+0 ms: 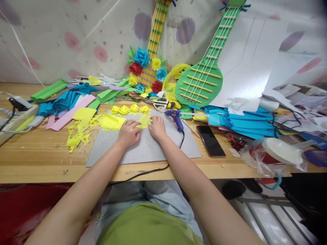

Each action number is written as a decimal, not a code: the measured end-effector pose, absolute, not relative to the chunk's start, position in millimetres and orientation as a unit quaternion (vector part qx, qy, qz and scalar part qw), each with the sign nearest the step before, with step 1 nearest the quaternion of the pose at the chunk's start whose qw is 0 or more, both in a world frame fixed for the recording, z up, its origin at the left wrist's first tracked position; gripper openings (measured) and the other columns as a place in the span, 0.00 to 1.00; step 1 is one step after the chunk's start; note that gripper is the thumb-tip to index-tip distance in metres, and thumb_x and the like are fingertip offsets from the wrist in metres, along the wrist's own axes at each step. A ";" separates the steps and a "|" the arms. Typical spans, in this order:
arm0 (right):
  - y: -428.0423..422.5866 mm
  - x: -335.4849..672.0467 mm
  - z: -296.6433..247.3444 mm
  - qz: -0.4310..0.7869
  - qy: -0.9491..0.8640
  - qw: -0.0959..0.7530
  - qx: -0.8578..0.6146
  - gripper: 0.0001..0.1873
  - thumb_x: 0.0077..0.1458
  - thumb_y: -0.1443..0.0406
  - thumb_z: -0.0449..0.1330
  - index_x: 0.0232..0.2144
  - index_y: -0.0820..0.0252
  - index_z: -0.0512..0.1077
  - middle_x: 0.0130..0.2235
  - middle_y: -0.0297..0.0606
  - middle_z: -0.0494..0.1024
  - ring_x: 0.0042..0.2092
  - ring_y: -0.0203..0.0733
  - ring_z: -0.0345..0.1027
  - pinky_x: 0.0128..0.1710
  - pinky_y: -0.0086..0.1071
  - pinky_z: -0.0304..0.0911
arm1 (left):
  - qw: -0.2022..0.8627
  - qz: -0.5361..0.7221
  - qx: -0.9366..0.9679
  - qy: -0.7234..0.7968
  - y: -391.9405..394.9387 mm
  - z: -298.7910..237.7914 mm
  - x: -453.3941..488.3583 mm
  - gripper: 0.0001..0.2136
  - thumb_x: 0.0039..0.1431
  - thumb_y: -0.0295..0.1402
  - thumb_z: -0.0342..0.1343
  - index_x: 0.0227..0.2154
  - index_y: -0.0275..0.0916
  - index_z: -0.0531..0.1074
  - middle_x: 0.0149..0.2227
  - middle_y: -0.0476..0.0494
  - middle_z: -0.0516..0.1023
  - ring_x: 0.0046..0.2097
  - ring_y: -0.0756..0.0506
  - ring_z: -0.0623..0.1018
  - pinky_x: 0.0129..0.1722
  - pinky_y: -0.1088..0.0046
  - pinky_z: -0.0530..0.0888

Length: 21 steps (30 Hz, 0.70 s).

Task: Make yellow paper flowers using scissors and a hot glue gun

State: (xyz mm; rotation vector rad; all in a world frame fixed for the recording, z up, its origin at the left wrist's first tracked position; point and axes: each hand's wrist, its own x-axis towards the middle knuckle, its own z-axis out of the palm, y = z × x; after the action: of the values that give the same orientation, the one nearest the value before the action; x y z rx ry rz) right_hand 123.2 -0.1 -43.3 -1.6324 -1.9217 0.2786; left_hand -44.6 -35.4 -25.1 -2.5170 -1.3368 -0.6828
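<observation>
Left hand [129, 132] and right hand [157, 128], close together, press fingertips onto a yellow paper piece [144, 121]. It lies on the grey mat [143, 151]

Your hands press a yellow paper piece [144, 121] on the grey mat [143, 146]; 4 yellow paper flowers [130, 109] sit near the blue glue gun [176, 118].

The one camera sits on the person's head. It looks forward and down over the near edge of the desk [38, 163], close above the left hand [129, 133] and right hand [157, 128].
</observation>
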 end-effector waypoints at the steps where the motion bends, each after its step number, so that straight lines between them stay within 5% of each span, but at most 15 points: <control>1: 0.1 123.3 -43.5 0.106 -0.722 0.303 -0.613 0.18 0.52 0.67 0.54 0.47 0.62 0.65 0.48 0.48 0.65 0.50 0.49 0.55 0.50 0.40 0.54 | 0.104 -0.239 -0.846 -0.466 -35.5 -25.0 -44.6 0.11 0.49 0.26 0.49 0.30 0.40 0.77 0.44 0.44 0.77 0.47 0.40 0.69 0.48 0.58 0.64; 6: -0.8 125.6 -39.2 0.122 -0.722 0.334 -0.593 0.15 0.52 0.71 0.50 0.42 0.62 0.68 0.45 0.46 0.68 0.48 0.46 0.57 0.49 0.39 0.55 | 0.067 -0.242 -0.835 -0.490 -29.7 -28.9 -44.9 0.22 0.46 0.23 0.47 0.47 0.35 0.71 0.48 0.40 0.74 0.50 0.42 0.70 0.51 0.63 0.65; 12: -3.5 127.6 -37.4 0.138 -0.785 0.330 -0.506 0.10 0.47 0.73 0.52 0.26 0.59 0.73 0.37 0.39 0.70 0.44 0.43 0.58 0.48 0.35 0.55 | 0.066 -0.214 -0.821 -0.526 -28.3 -31.4 -45.4 0.20 0.47 0.25 0.47 0.46 0.33 0.70 0.41 0.37 0.77 0.44 0.41 0.73 0.48 0.63 0.67; 21: -2.8 124.8 -40.2 0.126 -0.766 0.325 -0.540 0.12 0.50 0.66 0.55 0.38 0.58 0.73 0.41 0.41 0.71 0.46 0.44 0.58 0.49 0.36 0.55 | 0.052 -0.228 -0.827 -0.512 -36.5 -25.8 -42.0 0.13 0.55 0.34 0.47 0.39 0.37 0.73 0.35 0.40 0.76 0.41 0.41 0.72 0.45 0.62 0.66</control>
State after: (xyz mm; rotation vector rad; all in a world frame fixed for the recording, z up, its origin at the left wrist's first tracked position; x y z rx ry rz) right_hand 124.8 -2.8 -40.2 -1.4162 -2.0093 0.3299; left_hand -42.0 -36.5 -25.8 -2.5135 -1.5568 -0.6921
